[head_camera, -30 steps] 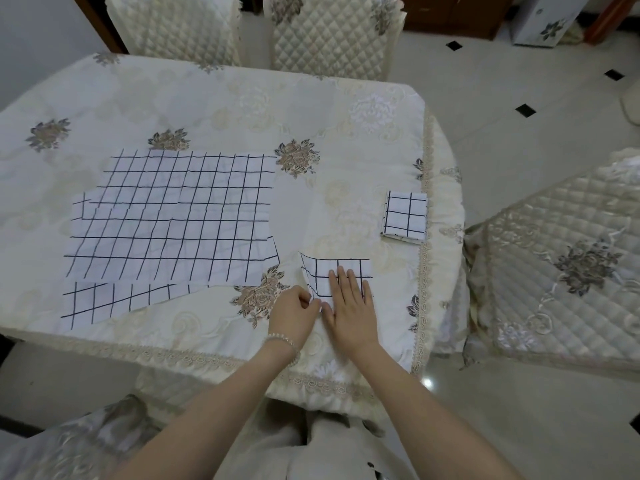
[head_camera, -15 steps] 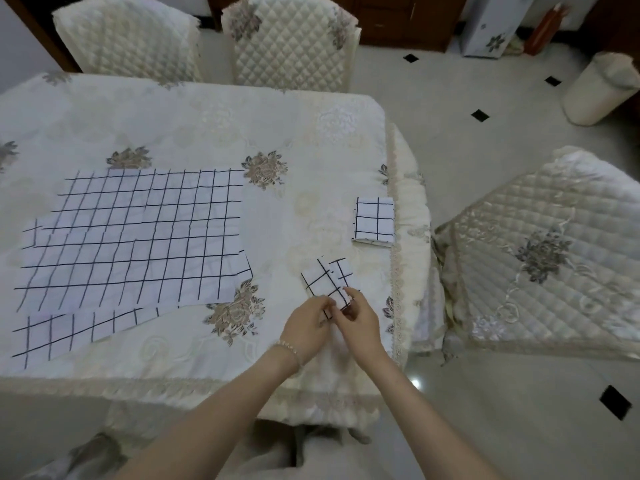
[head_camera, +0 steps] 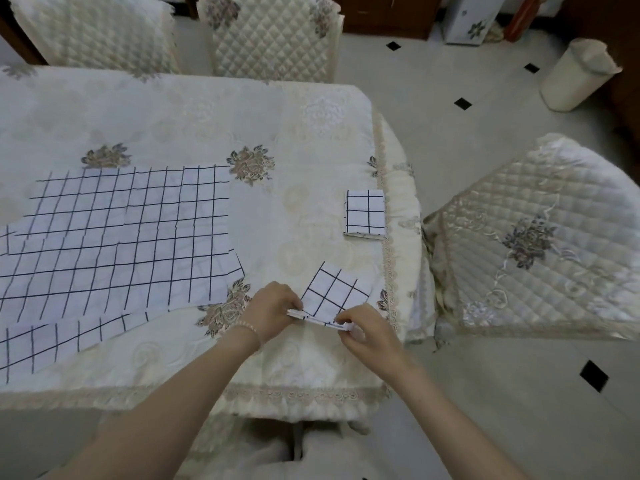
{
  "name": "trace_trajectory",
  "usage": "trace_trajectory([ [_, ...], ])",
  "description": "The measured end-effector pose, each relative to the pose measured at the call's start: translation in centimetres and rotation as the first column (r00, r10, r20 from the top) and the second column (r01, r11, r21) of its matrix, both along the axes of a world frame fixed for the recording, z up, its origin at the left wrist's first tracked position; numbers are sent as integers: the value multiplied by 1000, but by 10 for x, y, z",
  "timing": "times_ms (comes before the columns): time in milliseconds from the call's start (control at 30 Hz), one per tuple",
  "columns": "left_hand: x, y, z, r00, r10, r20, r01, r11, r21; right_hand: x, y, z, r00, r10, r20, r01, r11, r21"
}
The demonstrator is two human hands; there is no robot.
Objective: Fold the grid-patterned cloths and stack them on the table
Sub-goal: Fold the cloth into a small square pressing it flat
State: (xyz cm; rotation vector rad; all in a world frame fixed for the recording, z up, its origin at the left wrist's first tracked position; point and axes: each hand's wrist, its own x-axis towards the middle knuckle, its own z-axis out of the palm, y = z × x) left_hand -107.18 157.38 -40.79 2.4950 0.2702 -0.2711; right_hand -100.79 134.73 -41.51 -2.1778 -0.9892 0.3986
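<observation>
Head view: folded grid cloth (head_camera: 330, 294) near table (head_camera: 207, 109) front right corner, tilted, pinched at near edge by left hand (head_camera: 273, 308) and right hand (head_camera: 369, 332). Finished folded cloth (head_camera: 365, 214) by right edge, well apart. Unfolded grid cloths (head_camera: 121, 237) spread flat at left.

Bare worktop (head_camera: 298, 216) lies open between the spread cloths (head_camera: 117, 237) at left and the folded cloth (head_camera: 365, 213) near the right edge.
</observation>
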Motion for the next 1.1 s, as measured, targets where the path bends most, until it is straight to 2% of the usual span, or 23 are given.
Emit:
trace_trajectory([
  [33,-4,0,-4,996,-84,34,81,993,82,-1,-4,-5,1000,10,4,-9,999,-46],
  [100,-14,-1,-11,979,-182,90,169,975,143,-2,-10,-14,999,-3,46,9,993,-116],
  [233,-26,-9,-14,930,-309,197,278,945,172,-2,-16,-21,992,-63,105,73,993,-96],
  [300,-31,-12,-18,920,-341,194,308,934,181,-3,-19,-24,992,-80,99,87,993,-75],
  [433,-35,-12,-31,960,-217,178,195,972,132,-4,-22,-28,977,-213,26,213,977,-17],
  [533,-26,-15,-25,984,-119,130,120,993,4,-5,-18,-28,936,-342,-87,344,939,17],
  [633,-15,-21,-15,997,80,11,-77,985,-155,-6,-12,-20,839,-471,-273,474,879,-59],
  [700,-8,-24,-12,978,179,-106,-197,962,-188,-3,-9,-17,829,-493,-265,473,870,-140],
  [867,2,-30,-11,958,217,-187,-235,969,-78,2,-2,-10,865,-469,-177,426,874,-234],
  [1100,6,-36,-11,961,210,-177,-197,976,90,14,12,3,918,-388,-84,289,797,-530],
])
